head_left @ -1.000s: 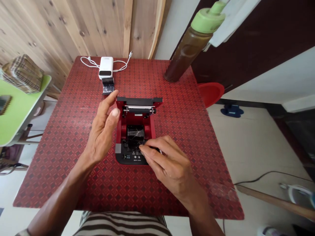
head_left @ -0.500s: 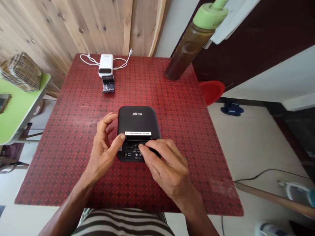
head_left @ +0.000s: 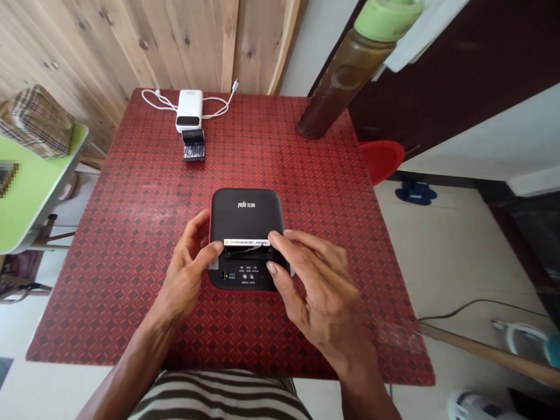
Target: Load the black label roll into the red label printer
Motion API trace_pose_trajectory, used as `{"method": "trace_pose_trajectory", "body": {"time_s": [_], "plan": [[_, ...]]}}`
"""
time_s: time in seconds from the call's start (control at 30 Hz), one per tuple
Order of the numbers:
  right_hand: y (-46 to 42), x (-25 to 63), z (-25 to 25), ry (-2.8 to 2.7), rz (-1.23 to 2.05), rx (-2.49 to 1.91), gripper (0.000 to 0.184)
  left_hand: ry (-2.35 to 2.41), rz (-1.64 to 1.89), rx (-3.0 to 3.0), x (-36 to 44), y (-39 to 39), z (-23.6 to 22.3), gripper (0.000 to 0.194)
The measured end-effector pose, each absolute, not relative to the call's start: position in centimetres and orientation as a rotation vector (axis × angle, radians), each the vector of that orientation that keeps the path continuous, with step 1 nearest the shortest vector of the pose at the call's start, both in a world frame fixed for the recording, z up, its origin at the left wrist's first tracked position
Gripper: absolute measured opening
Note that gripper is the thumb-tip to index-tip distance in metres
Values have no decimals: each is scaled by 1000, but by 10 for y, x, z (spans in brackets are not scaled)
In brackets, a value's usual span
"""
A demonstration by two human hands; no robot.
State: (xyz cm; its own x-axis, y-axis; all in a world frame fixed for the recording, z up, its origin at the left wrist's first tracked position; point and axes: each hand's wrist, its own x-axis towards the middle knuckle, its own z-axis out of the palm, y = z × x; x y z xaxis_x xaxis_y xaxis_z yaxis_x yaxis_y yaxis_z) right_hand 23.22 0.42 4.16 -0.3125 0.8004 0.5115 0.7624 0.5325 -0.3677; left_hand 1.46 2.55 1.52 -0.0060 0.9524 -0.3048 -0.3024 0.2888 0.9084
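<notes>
A black box-shaped printer (head_left: 247, 219) with a red edge and white lettering lies on the red patterned table (head_left: 144, 233). Its front part has a dark slot (head_left: 247, 252) with a thin pale strip in it, plus small round buttons and a little display. A white warning label (head_left: 246, 242) runs along the lid's edge above the slot. My left hand (head_left: 186, 265) holds the printer's left side, thumb on top. At the right side is my right hand (head_left: 317, 280), fingers apart; its index fingertip touches the label's right end and the thumb rests near the slot's right end.
Toward the back stand a white power bank (head_left: 189, 109) with a white cable and a small black curled piece (head_left: 193, 146). A tall brown bottle (head_left: 335, 81) with a green cap is at the back right. A red stool (head_left: 382, 162) stands beyond the table's right edge.
My right hand has drawn back from the slot to the right, and its thumb and index finger have parted. The slot and buttons show more now. My left hand stays at the printer's left side.
</notes>
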Motion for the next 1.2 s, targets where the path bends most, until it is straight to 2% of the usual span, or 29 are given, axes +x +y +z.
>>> {"method": "trace_pose_trajectory", "body": {"time_s": [0.3, 0.6, 1.0, 1.2], "plan": [[-1, 232, 35, -2078, 96, -1264, 32, 1195, 1142, 772, 14, 24, 11, 65], [-27, 233, 21, -1803, 41, -1377, 31, 1171, 1118, 836, -1, -1, 10, 58], [-38, 221, 8, -1755, 94, -1384, 41, 1263, 1211, 747, 11, 2, 14, 51], [-39, 220, 5, -1728, 91, -1398, 37, 1311, 1227, 731, 18, 4, 15, 51]]}}
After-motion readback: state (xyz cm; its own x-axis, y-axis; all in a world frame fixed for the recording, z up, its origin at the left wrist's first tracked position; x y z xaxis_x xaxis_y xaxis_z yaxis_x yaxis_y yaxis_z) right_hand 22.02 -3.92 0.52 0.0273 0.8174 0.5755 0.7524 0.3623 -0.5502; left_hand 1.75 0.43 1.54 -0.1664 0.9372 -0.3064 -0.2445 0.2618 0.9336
